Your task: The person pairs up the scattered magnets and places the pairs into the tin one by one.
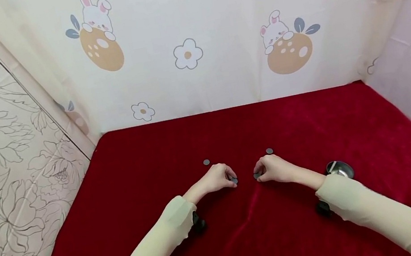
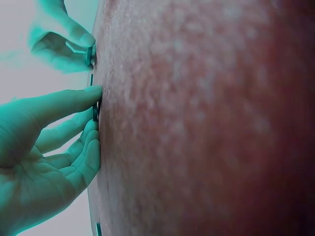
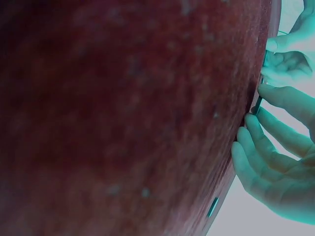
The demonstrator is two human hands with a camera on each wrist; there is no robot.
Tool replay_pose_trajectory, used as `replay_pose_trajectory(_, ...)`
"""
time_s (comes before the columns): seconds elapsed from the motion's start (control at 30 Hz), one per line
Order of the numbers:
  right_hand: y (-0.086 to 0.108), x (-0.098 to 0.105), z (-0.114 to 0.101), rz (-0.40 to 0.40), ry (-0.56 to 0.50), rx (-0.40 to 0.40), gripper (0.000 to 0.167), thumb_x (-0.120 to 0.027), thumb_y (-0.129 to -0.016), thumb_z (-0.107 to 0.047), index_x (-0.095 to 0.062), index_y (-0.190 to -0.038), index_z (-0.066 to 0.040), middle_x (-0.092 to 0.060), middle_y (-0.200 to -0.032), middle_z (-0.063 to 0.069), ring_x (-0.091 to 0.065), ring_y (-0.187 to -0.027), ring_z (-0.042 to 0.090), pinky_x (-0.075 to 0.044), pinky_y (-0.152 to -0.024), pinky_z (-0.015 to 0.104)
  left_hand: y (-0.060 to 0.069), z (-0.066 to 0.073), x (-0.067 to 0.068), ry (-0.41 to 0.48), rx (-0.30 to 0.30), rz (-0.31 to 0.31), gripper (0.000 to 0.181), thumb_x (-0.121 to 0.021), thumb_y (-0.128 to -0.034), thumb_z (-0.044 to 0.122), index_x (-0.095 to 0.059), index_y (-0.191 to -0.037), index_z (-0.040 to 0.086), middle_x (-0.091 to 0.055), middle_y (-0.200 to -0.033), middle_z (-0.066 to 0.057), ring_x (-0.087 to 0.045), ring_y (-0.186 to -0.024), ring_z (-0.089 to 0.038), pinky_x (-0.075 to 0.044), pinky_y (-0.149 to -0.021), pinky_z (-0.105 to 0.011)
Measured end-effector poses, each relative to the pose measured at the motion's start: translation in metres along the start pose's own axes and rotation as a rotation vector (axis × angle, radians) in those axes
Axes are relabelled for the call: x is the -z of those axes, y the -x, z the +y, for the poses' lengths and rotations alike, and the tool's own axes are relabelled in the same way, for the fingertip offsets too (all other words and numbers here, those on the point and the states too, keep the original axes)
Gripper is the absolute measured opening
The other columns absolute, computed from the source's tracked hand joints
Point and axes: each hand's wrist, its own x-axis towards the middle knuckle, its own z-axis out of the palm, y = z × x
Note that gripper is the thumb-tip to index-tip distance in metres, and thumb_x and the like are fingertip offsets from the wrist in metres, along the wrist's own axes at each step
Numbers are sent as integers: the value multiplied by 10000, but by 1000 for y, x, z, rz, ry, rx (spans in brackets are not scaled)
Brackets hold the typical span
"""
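On the red cloth the left hand (image 1: 218, 177) pinches a small dark round disc (image 1: 234, 180) between thumb and fingers. Facing it, the right hand (image 1: 274, 169) holds a similar disc (image 1: 256, 175) at its fingertips, with a gap of cloth between the hands. In the left wrist view the left hand (image 2: 54, 132) has thumb and index at the edges of a thin disc (image 2: 95, 112), fingertips against the cloth. The right wrist view shows the right hand (image 3: 280, 142) gripping its disc (image 3: 258, 104) the same way.
Two more discs lie behind the hands, one at left (image 1: 206, 162) and one at right (image 1: 269, 151). A shiny metal bowl (image 1: 340, 169) stands beside the right forearm, partly covered by the sleeve. The red cloth (image 1: 231, 133) reaches back to a patterned curtain (image 1: 227, 15).
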Motion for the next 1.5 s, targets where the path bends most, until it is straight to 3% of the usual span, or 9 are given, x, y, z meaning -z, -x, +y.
replay_pose_trajectory(0.5, -10, -9, -15, -23, -10, 30, 124, -675, -734, -39, -676, -841, 23, -642, -738, 54, -555, -609, 75, -437, -556, 189, -8, 11, -7, -38, 12, 8, 162, -733, -720, 133, -683, -850, 50, -647, -761, -3, -562, -657, -49, -430, -592, -138)
replay_pose_trajectory(1.1, -13, -16, -12, -20, -14, 27, 119, -692, -718, -47, -685, -826, 1, -650, -749, 46, -537, -596, 54, -431, -548, 185, -10, 17, -12, -45, 21, 7, 168, -732, -723, 138, -681, -856, 50, -638, -785, -3, -553, -666, -45, -422, -597, -133)
replay_pose_trajectory(1.5, -1, 0, -13, -42, -59, -15, 235, -676, -746, -50, -643, -954, 54, -642, -871, 118, -588, -715, 168, -465, -610, 223, -11, 20, -11, -109, 18, -18, 228, -722, -736, 147, -635, -921, 47, -584, -852, -25, -546, -765, -107, -420, -643, -151)
